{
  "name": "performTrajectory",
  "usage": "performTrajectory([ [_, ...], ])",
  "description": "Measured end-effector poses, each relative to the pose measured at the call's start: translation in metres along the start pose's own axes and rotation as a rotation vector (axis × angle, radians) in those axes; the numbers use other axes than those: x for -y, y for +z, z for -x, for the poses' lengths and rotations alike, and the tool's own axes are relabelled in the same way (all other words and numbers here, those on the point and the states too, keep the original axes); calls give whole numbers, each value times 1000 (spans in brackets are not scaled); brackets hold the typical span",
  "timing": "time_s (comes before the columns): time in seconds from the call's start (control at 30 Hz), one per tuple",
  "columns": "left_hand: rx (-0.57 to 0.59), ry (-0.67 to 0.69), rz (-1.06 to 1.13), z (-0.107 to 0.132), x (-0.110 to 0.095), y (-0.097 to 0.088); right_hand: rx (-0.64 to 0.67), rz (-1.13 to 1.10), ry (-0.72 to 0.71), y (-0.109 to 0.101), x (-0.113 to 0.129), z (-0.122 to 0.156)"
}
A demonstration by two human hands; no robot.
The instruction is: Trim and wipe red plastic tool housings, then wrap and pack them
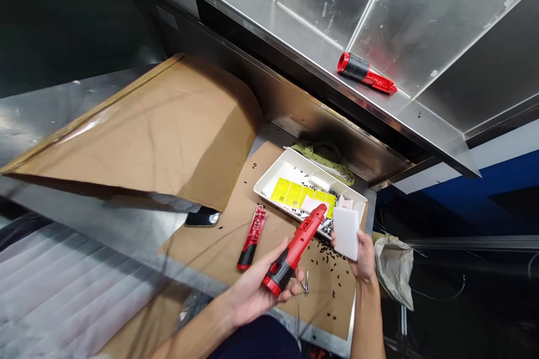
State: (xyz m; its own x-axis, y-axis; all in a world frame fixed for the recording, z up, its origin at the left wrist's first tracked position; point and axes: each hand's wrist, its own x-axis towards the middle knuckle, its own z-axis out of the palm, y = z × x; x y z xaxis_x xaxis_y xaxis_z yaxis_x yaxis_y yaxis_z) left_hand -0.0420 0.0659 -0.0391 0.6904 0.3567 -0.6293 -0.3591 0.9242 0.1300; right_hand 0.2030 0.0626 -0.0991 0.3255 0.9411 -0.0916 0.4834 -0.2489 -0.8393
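My left hand [256, 286] is closed around a red and black tool body [295, 251], held tilted with its narrow red end up and to the right. My right hand [362, 255] grips a white rectangular pad [346, 232] beside that narrow end. A second red half-shell with a black end [252, 237] lies flat on the brown cardboard sheet [236, 235] left of my hands. A small metal bit [306, 282] lies just under my left fingers. Several small black screws [326, 258] are scattered on the cardboard.
A white tray [273, 176] with yellow labels and small parts sits behind the hands. Another red and black tool [365, 72] lies on the steel shelf above. A large folded cardboard box [143, 129] fills the left. A crumpled bag [396, 269] hangs at the right edge.
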Motion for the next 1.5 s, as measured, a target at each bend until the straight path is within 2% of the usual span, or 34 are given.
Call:
performTrajectory([
  [0.1,36,-22,-39,0,4,0,107,-348,-24,1,9,27],
  [0.17,59,-34,-69,0,8,0,162,-375,-62,0,16,38],
  [0.23,80,-44,-108,-1,12,0,124,-235,-181,1,26,45],
  [0.37,113,3,-153,-2,19,-2,-147,255,-481,13,45,64],
  [0.43,126,11,-169,-2,20,-3,-185,399,-630,19,52,75],
  [0.5,155,-17,-202,-2,21,-5,-211,472,-722,21,56,81],
  [0.6,206,-30,-241,-2,22,-6,-345,532,-688,18,57,85],
  [0.73,129,2,-307,-1,26,-7,-261,535,-763,21,58,91],
  [0.87,130,109,-428,0,29,-4,-403,513,-661,27,62,97],
  [1.0,43,150,-523,-2,30,-3,-274,480,-678,32,63,101],
  [1.1,64,177,-555,-3,31,-4,-431,487,-626,33,65,101],
  [1.13,59,190,-571,-3,31,-4,-444,481,-624,33,66,100],
  [1.23,21,243,-629,-5,32,-5,-312,467,-680,32,68,98],
  [1.27,24,256,-647,-5,32,-5,-315,477,-672,32,67,97],
  [1.37,54,296,-652,-5,32,-5,-434,490,-598,34,60,92],
  [1.43,56,271,-595,-5,30,-6,-409,454,-650,36,54,91],
  [1.5,95,175,-487,-4,27,-8,-372,436,-705,37,51,90],
])
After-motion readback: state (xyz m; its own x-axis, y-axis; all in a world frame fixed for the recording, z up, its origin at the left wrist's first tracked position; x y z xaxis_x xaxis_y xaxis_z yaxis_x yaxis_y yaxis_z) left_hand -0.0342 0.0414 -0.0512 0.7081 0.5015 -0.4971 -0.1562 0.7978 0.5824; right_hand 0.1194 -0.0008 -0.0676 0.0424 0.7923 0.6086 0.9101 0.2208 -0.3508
